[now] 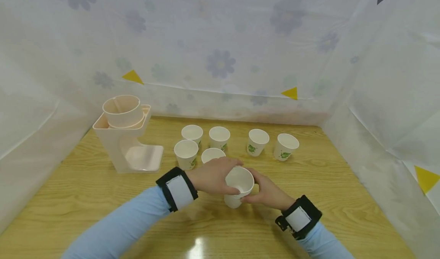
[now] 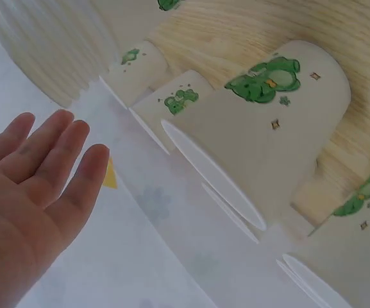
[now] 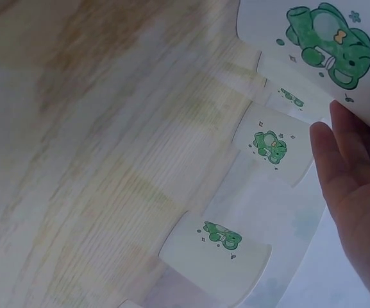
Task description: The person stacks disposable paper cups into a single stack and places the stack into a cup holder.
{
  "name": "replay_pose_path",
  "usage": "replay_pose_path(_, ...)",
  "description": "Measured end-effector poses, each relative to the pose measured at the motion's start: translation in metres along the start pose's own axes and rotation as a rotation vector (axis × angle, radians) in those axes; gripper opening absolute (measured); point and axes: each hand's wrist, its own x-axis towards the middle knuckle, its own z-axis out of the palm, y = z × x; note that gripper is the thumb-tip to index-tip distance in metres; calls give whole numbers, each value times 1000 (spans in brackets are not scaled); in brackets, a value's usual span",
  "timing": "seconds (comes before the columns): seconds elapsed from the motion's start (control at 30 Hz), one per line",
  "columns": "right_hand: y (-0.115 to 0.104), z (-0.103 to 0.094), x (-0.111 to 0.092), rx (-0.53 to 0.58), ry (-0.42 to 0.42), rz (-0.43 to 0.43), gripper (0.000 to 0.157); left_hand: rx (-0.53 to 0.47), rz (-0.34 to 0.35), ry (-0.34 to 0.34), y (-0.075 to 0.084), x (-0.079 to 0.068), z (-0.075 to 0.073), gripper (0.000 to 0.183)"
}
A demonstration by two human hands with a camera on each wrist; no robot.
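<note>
A white paper cup stack (image 1: 240, 178) stands tilted in front of me, its rims showing as ribs in the left wrist view. My right hand (image 1: 269, 193) grips its right side with thumb and fingers. In the right wrist view, fingertips (image 3: 322, 138) lie against a cup printed with a green bear. On the other side, my left hand (image 1: 213, 175) spans the rim, thumb in front and fingers behind. Its fingers (image 2: 63, 173) look straight in the left wrist view, tips right at the ribbed edge. Just behind the left hand is an upright paper cup (image 1: 213, 154), partly hidden.
Behind the hands, more paper cups (image 1: 186, 151) stand in a group on the wooden table (image 1: 113, 209). Two others, one cup (image 1: 258, 142) and another cup (image 1: 286, 147), are farther right. A pale pink plastic device (image 1: 120, 144) with a round top is at the left.
</note>
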Motion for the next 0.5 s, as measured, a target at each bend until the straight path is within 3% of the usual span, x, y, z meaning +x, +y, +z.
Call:
replay_pose_path(0.13, -1, 0, 0, -6, 9, 4, 80, 12, -99, 85, -14, 2, -7, 62)
replay_pose_path(0.27, -1, -1, 0, 7, 12, 2, 82, 45, -263, 152, -26, 8, -11, 57)
replay_pose_path(0.37, 0, -1, 0, 4, 16, 0, 82, 85, -357, 125, -30, 12, -12, 60)
replay_pose_path(0.5, 0, -1, 0, -1, 14, 0, 81, 138, -424, 42, -33, 15, -11, 65)
